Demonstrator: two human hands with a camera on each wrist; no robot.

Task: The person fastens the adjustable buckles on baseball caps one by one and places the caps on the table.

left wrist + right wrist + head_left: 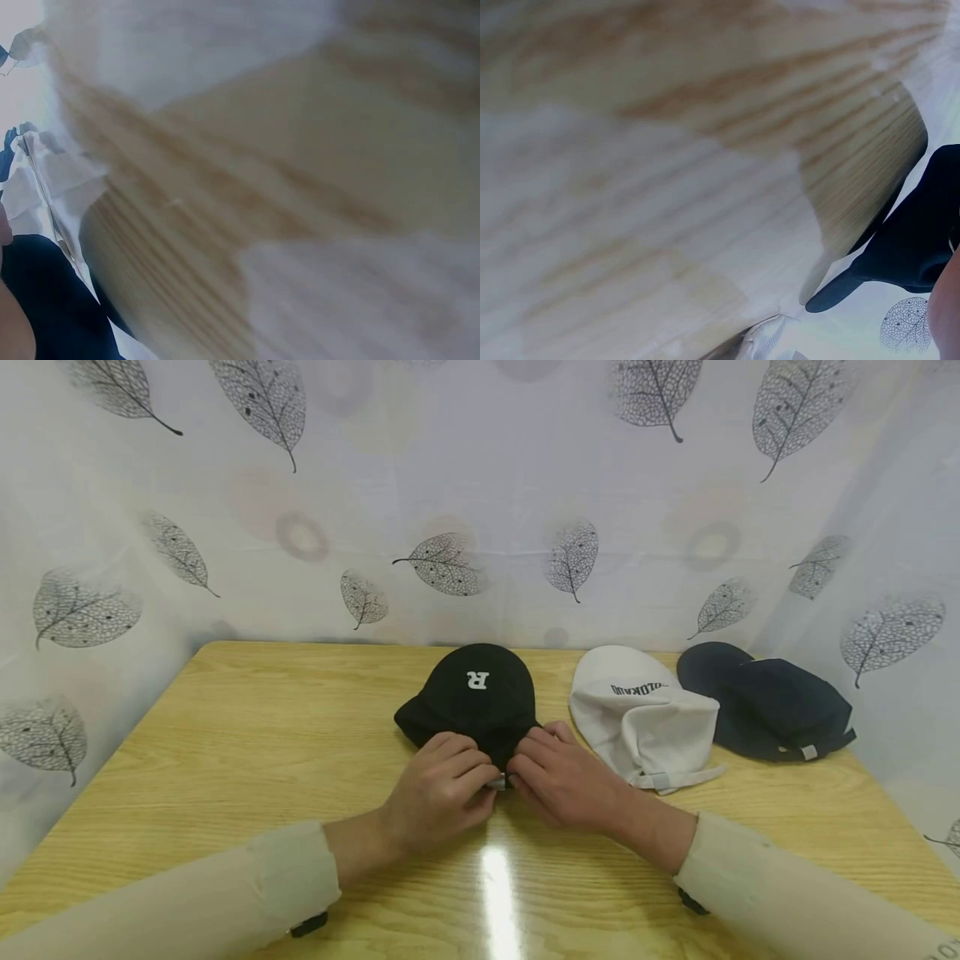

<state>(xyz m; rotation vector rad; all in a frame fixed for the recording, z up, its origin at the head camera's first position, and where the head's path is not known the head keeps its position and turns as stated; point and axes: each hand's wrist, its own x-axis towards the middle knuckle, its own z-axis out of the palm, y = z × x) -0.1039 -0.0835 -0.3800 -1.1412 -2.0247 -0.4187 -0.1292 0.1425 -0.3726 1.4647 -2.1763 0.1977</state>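
A black cap (480,702) with a white letter R lies in the middle of the table, its brim pointing left and away from its back strap. My left hand (446,781) pinches the strap at a pale metal-looking buckle (497,782) on the near side. From the other side, my right hand (566,777) holds the strap's edge with curled fingers. Dark parts of the black cap show in the left wrist view (56,300) and the right wrist view (907,240). Both fingertips' contact is partly hidden.
To the right lies a white cap (637,710) with dark lettering, its strap toward me. Beyond it a navy cap (780,706) sits near the table's right edge. A leaf-patterned curtain (495,468) hangs behind the wooden table (262,735).
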